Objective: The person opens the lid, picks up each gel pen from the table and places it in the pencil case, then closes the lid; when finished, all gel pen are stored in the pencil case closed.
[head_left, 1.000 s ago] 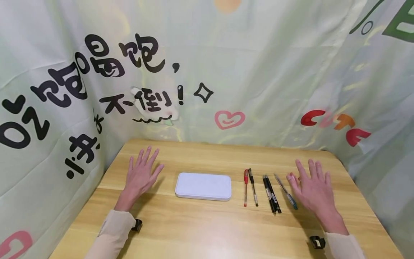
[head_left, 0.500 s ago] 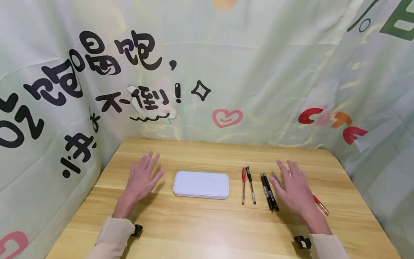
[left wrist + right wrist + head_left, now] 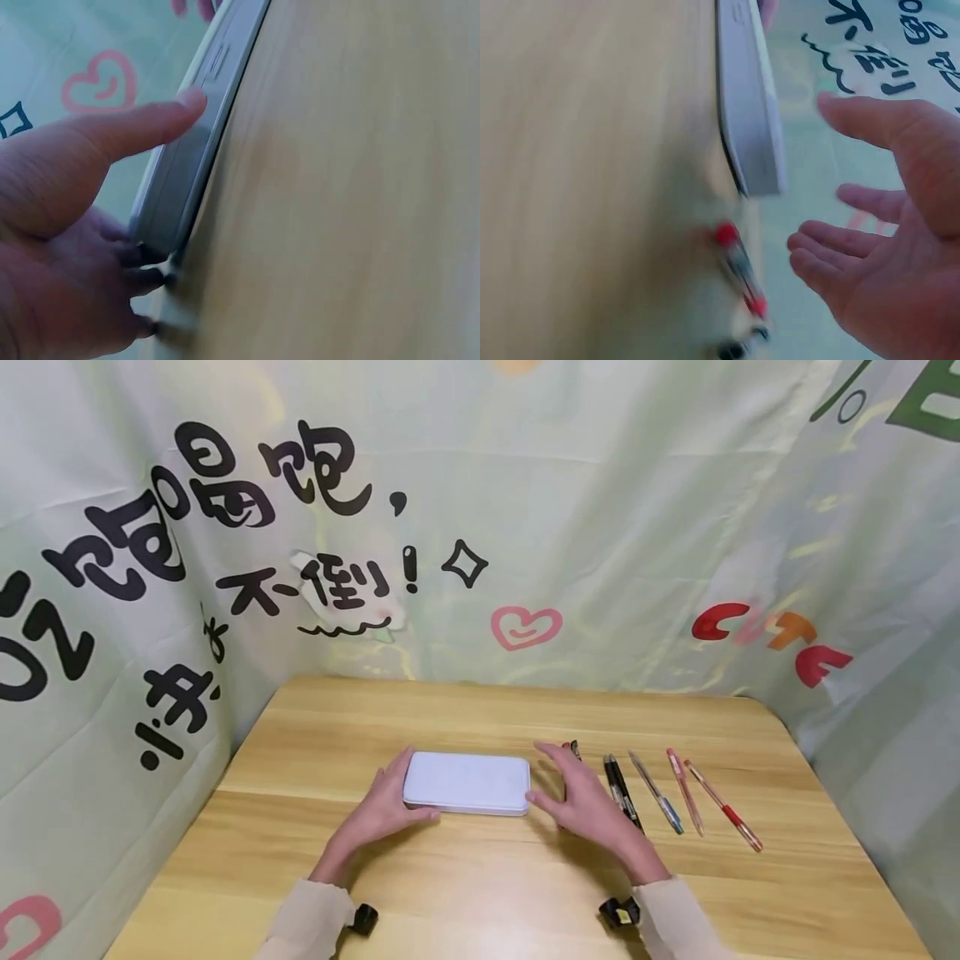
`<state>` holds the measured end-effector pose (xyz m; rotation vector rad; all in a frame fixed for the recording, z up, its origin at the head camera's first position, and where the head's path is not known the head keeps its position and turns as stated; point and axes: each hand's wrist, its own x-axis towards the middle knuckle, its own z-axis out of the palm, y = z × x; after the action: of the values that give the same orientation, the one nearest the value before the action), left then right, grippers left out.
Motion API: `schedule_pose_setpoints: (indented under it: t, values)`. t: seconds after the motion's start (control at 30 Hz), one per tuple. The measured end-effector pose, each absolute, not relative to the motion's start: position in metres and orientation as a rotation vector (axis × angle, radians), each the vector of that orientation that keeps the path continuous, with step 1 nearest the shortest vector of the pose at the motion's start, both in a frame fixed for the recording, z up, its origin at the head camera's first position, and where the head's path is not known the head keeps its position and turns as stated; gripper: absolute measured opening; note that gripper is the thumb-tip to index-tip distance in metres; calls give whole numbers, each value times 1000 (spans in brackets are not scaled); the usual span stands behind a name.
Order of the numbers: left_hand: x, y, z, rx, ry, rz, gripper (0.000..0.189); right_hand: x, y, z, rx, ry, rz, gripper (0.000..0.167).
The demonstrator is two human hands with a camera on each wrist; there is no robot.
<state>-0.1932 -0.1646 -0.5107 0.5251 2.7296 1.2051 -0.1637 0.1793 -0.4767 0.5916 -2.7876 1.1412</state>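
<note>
A flat, pale lavender pencil case (image 3: 467, 783) with rounded corners lies closed on the table. My left hand (image 3: 382, 806) holds its left end, the thumb along the front side and the other fingers around the end; the left wrist view shows the thumb (image 3: 154, 126) against the case's side. Just off the right end, my right hand (image 3: 588, 797) is spread, fingers and thumb apart. In the right wrist view a gap separates that hand (image 3: 885, 255) from the case (image 3: 754, 112). A red-capped pen (image 3: 740, 266) lies beyond the case's end, blurred.
Right of my right hand lie black pens (image 3: 622, 789), a clear pen with a blue end (image 3: 656, 793), a pink pen (image 3: 686, 792) and a red pen (image 3: 723, 806). My right hand partly covers another pair of pens. A printed curtain (image 3: 630, 527) stands behind the wooden table (image 3: 480, 885).
Both hands have moved inward from the table's sides to the pencil case. The left hand has taken hold of its left end. The right hand has passed over the pens, uncovering those at right.
</note>
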Motion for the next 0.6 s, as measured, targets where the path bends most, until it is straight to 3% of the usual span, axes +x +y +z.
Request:
schedule_pose_setpoints:
  t: [0.17, 0.6]
  values:
    - [-191, -151, -515, 410, 2770, 1221, 124, -167, 161, -488, 610, -2865, 1192, 87]
    - [-185, -135, -530, 368, 2976, 1315, 123, -170, 152, -501, 553, -2813, 1180, 88]
